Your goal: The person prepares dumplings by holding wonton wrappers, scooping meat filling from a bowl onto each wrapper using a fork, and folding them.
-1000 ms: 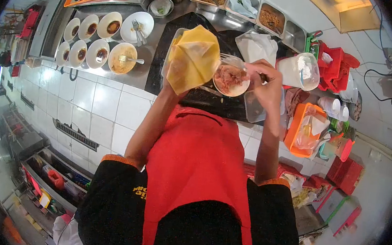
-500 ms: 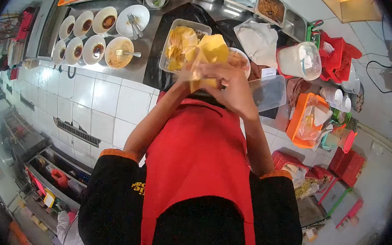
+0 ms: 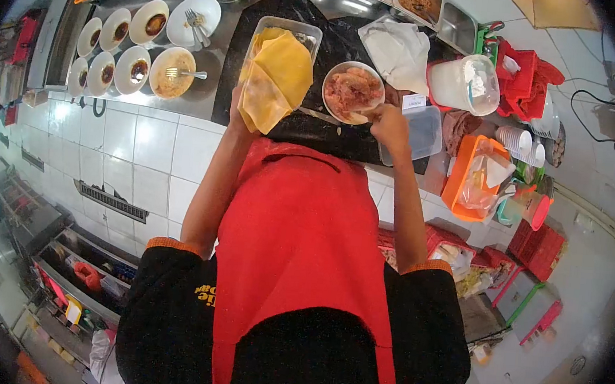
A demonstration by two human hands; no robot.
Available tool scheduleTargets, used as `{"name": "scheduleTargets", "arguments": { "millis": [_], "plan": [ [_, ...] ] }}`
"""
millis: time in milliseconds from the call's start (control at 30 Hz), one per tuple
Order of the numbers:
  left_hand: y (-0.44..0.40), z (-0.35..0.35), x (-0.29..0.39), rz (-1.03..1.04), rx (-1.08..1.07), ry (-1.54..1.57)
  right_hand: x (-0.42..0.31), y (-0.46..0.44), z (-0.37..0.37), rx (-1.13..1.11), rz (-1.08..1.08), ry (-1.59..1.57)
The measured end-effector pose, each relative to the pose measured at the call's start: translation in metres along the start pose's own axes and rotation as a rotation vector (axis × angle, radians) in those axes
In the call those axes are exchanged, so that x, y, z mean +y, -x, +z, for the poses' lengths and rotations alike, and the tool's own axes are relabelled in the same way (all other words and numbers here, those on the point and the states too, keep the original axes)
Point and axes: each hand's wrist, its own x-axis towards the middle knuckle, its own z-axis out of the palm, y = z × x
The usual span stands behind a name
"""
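Observation:
A fan of thin yellow dough wrappers (image 3: pixel 283 69) rests on my left hand (image 3: pixel 238 111), which is mostly hidden beneath them. Behind the wrappers sits a clear plastic tub (image 3: pixel 308 34). My right hand (image 3: pixel 389 128) is closed around a small pale spatula (image 3: pixel 358 117), its tip at the near edge of a white bowl of pinkish minced meat (image 3: pixel 351 92). A knife (image 3: pixel 319 114) lies on the black sheet (image 3: pixel 299 133) between the hands.
Several white bowls (image 3: pixel 139 69) with dark sauce stand at the left, beside a plate with forks (image 3: pixel 197 29). White paper (image 3: pixel 396 53), a tub of white powder (image 3: pixel 470 85), a clear lid (image 3: pixel 421 132) and an orange basket (image 3: pixel 461 187) are at the right.
My hands have moved apart. The left went leftward and now supports the fanned wrappers; the right moved to the meat bowl and holds the spatula. The view shifted slightly.

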Motion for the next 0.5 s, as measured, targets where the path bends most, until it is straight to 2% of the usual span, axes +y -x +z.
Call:
{"name": "scheduleTargets", "arguments": {
  "millis": [67, 133, 267, 400, 500],
  "plan": [
    [0.001, 0.0, -0.002, -0.001, 0.008, 0.014, -0.018, 0.008, -0.019, -0.081, 0.048, 0.082],
    [0.001, 0.004, -0.005, -0.005, 0.014, 0.028, -0.037, 0.003, -0.032, -0.057, 0.069, 0.091],
    [0.0, -0.001, -0.009, -0.025, 0.086, -0.051, -0.037, -0.005, -0.022, -0.086, 0.118, 0.182],
    [-0.003, 0.004, -0.009, -0.04, 0.182, -0.076, -0.039, -0.01, -0.033, -0.153, 0.056, 0.325],
    [-0.003, 0.009, -0.01, -0.064, 0.056, -0.033, -0.044, -0.015, -0.03, -0.055, 0.047, 0.344]
  ]
}}
